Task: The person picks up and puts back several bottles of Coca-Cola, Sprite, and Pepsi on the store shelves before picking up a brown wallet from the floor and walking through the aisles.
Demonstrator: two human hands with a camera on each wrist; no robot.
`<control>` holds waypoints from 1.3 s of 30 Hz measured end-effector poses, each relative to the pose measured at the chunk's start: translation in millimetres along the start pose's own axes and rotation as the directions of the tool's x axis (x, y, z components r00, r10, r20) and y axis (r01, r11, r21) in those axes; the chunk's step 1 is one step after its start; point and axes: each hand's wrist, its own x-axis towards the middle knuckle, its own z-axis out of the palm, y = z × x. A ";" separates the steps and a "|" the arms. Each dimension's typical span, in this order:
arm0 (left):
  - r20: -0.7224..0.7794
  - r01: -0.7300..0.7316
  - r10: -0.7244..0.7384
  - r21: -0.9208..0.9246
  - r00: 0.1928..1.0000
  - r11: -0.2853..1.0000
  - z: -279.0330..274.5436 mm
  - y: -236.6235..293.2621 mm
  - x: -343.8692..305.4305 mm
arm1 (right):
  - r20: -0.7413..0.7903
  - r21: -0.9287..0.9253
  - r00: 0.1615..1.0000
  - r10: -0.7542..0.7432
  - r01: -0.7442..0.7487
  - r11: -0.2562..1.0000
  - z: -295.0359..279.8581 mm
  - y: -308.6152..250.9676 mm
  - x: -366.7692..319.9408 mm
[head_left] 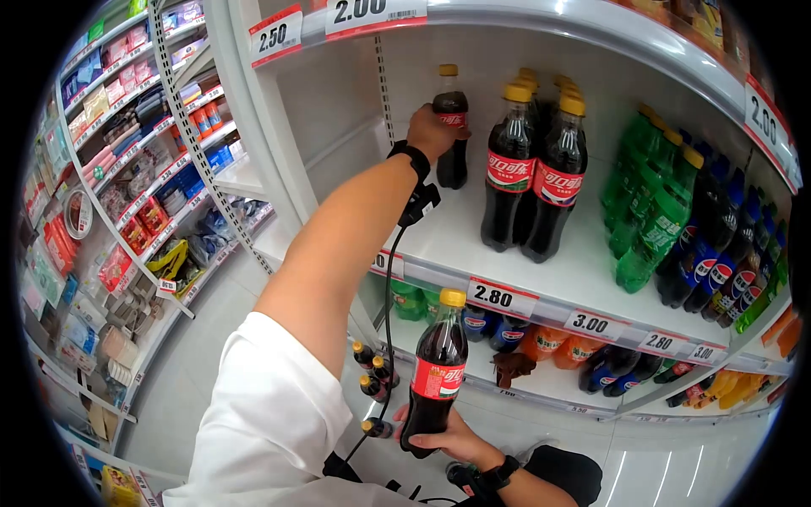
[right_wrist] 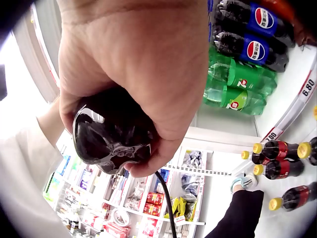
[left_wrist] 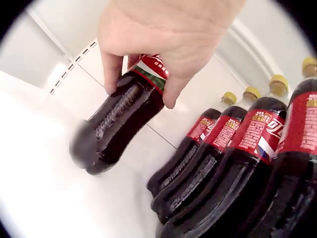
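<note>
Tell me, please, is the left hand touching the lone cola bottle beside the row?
Touching. The left wrist view shows the left hand gripping the lone cola bottle.

Two hands (head_left: pixel 435 131) (head_left: pixel 452 441) grip one cola bottle (head_left: pixel 453 165) (head_left: pixel 438 372) each.

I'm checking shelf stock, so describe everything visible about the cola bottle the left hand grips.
The cola bottle is clear plastic filled with dark drink, with a yellow cap, a red label and a ribbed lower body. It is upright near the back left of the white shelf, apart from the matching bottles to its right. The left hand grips it around the label. Whether its base touches the shelf is unclear.
</note>
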 end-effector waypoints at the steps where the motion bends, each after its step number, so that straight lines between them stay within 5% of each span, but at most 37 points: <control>1: -0.004 0.015 -0.015 -0.015 1.000 1.000 4.1 -1.6 2.8 | -0.002 0.021 1.000 -0.016 0.016 1.000 1.0 -1.4 1.7; 14: -0.145 -0.047 0.060 0.090 0.988 0.995 -5.3 -64.3 55.7 | 0.055 -0.079 0.998 0.014 -0.010 0.997 -12.8 19.1 8.2; 16: -0.233 -0.006 0.076 0.285 0.970 0.958 -9.3 -74.3 62.4 | 0.068 -0.065 0.997 0.040 -0.036 0.997 -13.3 21.8 7.9; 21: -0.146 -0.153 0.182 0.193 0.972 0.969 -13.0 -93.2 73.7 | 0.026 -0.044 0.999 0.037 -0.036 0.998 -11.5 20.0 8.5; 27: -0.227 -0.246 0.264 0.107 0.937 0.963 -8.4 -89.0 64.3 | 0.052 -0.027 0.997 0.055 -0.054 0.998 -12.1 18.7 13.4; 33: -0.159 -0.159 0.181 0.139 0.971 0.977 -19.5 -65.7 34.5 | 0.028 -0.067 1.000 0.014 -0.012 0.998 -5.2 18.2 12.7; 35: 0.075 0.053 -0.050 -0.035 0.996 0.998 -28.6 -42.0 19.3 | -0.026 -0.101 0.999 -0.040 0.037 0.994 -3.5 25.7 12.9; 37: 0.149 0.136 -0.125 -0.065 0.981 0.989 -49.1 14.4 -42.4 | -0.066 -0.146 0.991 -0.114 0.104 0.984 1.3 27.8 10.4; 39: 0.276 0.079 -0.028 -0.172 0.961 0.982 -74.4 39.3 -104.5 | -0.111 -0.267 0.969 -0.222 0.187 0.946 3.4 29.9 6.6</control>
